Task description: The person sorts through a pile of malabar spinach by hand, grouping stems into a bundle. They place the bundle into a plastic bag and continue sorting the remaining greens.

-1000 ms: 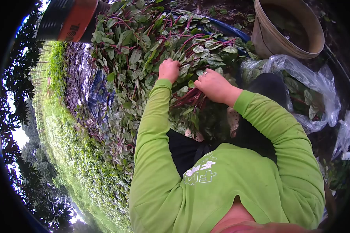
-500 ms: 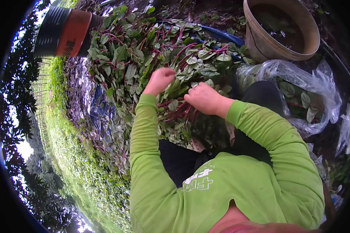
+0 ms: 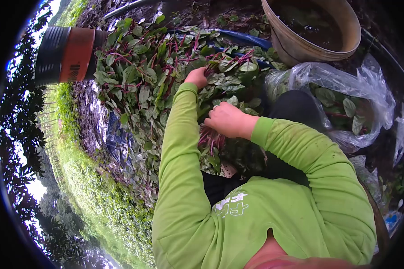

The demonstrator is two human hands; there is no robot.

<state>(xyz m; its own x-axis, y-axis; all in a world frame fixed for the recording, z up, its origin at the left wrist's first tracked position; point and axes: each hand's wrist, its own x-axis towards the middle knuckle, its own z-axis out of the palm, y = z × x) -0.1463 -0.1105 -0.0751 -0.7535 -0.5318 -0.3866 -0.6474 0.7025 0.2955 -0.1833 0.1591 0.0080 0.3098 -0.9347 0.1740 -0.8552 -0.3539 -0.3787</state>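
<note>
A broad heap of red-stemmed leafy greens (image 3: pixel 143 74) spreads in front of me. My left hand (image 3: pixel 196 77) reaches into its upper middle, fingers closed at some red stems there; the fingertips are partly hidden. Nearer my body, my right hand (image 3: pixel 231 119) is wrapped round a bunch of red stems (image 3: pixel 211 138), whose cut ends point down towards my lap. A ring shows on one of its fingers.
A large bucket (image 3: pixel 280 40) of dark water stands at the upper right. Beside my knee lies a clear plastic bag (image 3: pixel 372 89) with leaves in it. A black and red drum (image 3: pixel 76 54) is at the upper left. Blue sheeting (image 3: pixel 244 38) shows under the heap.
My left hand has moved forward and slightly right, deeper over the heap. My right hand has shifted slightly left, still with the stem bunch. The whole view has tilted a little.
</note>
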